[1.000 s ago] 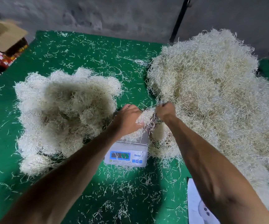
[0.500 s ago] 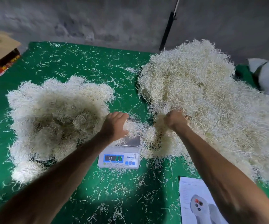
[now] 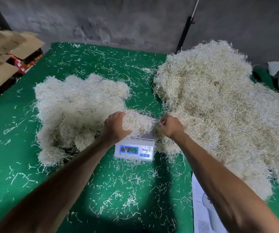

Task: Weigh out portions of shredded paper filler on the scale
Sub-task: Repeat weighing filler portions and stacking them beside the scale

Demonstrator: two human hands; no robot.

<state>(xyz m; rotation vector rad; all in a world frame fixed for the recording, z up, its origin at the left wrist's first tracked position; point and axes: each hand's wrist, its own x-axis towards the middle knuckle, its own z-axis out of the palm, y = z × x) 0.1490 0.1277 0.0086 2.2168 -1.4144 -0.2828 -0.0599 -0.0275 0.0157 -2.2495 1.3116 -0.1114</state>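
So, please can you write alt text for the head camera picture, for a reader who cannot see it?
A person's left hand holds a clump of shredded paper on a small digital scale, while the right hand pinches strands beside it. Two big shredded paper heaps flank the scale on a green table.

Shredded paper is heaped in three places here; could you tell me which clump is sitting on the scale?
The small clump under the left hand, on the scale. The left heap and the big right heap lie on the green mat.
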